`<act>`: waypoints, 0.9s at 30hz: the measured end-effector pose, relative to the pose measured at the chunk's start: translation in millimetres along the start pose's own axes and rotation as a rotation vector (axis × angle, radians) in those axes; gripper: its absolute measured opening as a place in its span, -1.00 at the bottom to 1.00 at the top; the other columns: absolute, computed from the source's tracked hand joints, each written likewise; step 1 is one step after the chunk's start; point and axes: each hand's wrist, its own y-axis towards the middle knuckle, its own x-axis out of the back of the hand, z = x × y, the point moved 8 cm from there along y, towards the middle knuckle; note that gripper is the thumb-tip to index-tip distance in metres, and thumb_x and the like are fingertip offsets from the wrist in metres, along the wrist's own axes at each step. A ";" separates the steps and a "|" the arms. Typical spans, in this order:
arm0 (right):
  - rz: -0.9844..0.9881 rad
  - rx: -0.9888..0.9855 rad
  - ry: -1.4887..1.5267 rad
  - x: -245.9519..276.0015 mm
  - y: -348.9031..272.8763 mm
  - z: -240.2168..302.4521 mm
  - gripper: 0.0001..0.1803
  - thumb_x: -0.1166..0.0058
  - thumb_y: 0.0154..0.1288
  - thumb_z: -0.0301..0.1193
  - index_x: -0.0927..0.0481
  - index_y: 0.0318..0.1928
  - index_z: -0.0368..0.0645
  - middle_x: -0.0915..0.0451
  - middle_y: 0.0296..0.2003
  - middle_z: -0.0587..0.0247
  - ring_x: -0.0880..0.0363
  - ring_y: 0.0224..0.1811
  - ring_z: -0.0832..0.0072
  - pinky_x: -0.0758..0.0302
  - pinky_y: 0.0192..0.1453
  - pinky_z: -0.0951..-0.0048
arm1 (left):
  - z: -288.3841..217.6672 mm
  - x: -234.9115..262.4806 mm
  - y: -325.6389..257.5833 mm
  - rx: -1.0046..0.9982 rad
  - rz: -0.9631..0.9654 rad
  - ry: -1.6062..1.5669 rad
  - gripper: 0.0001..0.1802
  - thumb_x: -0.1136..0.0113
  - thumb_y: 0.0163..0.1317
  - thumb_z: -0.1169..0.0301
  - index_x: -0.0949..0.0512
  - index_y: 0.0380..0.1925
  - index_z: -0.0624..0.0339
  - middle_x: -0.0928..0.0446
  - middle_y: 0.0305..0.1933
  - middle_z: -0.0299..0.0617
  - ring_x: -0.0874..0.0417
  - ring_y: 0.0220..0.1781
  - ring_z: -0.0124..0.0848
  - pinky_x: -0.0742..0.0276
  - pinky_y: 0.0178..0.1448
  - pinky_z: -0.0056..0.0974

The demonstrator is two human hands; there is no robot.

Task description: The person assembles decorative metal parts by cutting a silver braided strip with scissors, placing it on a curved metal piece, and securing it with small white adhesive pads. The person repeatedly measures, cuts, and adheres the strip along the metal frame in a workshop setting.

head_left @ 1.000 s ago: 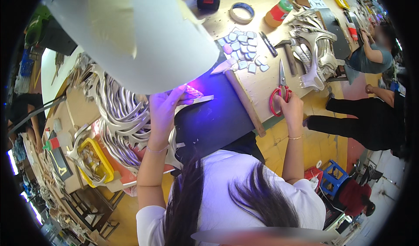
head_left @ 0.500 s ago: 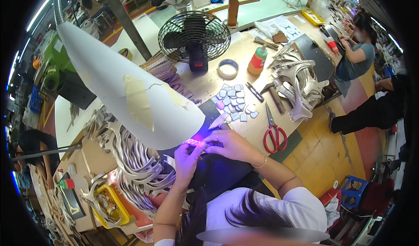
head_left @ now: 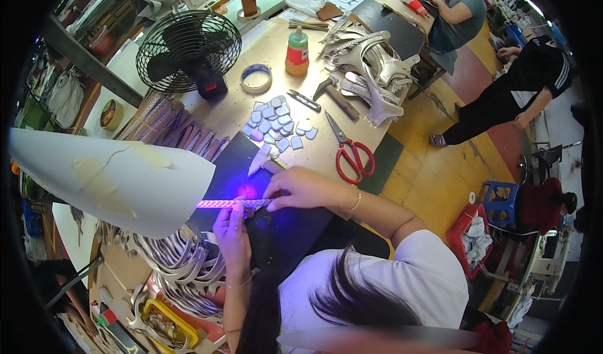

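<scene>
A: What sits on the surface (head_left: 251,106), biggest first?

B: The white lamp shade (head_left: 119,178) at the left, then the dark mat (head_left: 276,228) under both hands, then a narrow braided strap (head_left: 233,203) glowing violet under that lamp.

A: Which step would you say this is?

B: Working along the strap under the light, I judge. The next move calls for keeping it flat and straight.

A: And the hands?

B: The right hand (head_left: 301,187) is curled, fingertips pressing the strap's near end. The left hand (head_left: 232,234) is half closed, fingers up against the strap's middle. Red scissors (head_left: 353,156) lie just beside.
</scene>
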 end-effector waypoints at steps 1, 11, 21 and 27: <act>-0.089 0.003 -0.064 19.2 -5.3 -7.1 -0.64 -0.31 0.20 -0.17 -0.72 -0.13 -0.18 -0.70 -0.28 0.08 -0.68 -0.15 0.21 -0.55 -0.02 0.25 | -2.8 0.4 0.2 -0.017 0.012 -0.003 -0.74 -0.14 0.44 0.42 -0.59 -0.02 0.41 -0.59 -0.26 -0.24 -0.55 -0.20 -0.51 -0.45 -0.01 -0.37; -0.799 -0.922 -0.860 268.2 -93.1 -185.1 -0.50 -0.35 0.17 -0.17 -0.63 0.00 -0.26 -0.63 -0.06 -0.14 -0.59 0.03 -0.08 -0.54 0.12 0.09 | -3.0 9.1 -6.2 0.014 -0.024 -0.020 -0.76 -0.13 0.43 0.46 -0.60 -0.05 0.43 -0.57 -0.30 -0.23 -0.52 -0.24 -0.50 -0.45 -0.02 -0.36; -1.038 -0.455 -0.383 257.3 -118.6 -106.2 -0.51 -0.23 0.32 -0.22 -0.54 0.05 -0.41 -0.66 -0.30 -0.14 -0.71 -0.28 0.21 -0.54 -0.16 0.26 | -5.7 19.1 -5.6 -0.013 -0.038 0.022 -0.77 -0.12 0.42 0.47 -0.59 -0.05 0.44 -0.58 -0.27 -0.21 -0.53 -0.23 -0.50 -0.46 -0.03 -0.37; -0.986 -0.441 -0.234 240.6 -161.1 -43.0 -0.53 -0.26 0.32 -0.26 -0.55 0.10 -0.34 -0.56 -0.41 0.29 -0.49 -0.47 0.64 -0.45 -0.33 0.53 | -1.0 19.6 -6.2 -0.007 -0.030 0.012 -0.77 -0.12 0.43 0.45 -0.59 -0.07 0.42 -0.59 -0.28 -0.20 -0.55 -0.25 -0.49 -0.48 -0.03 -0.36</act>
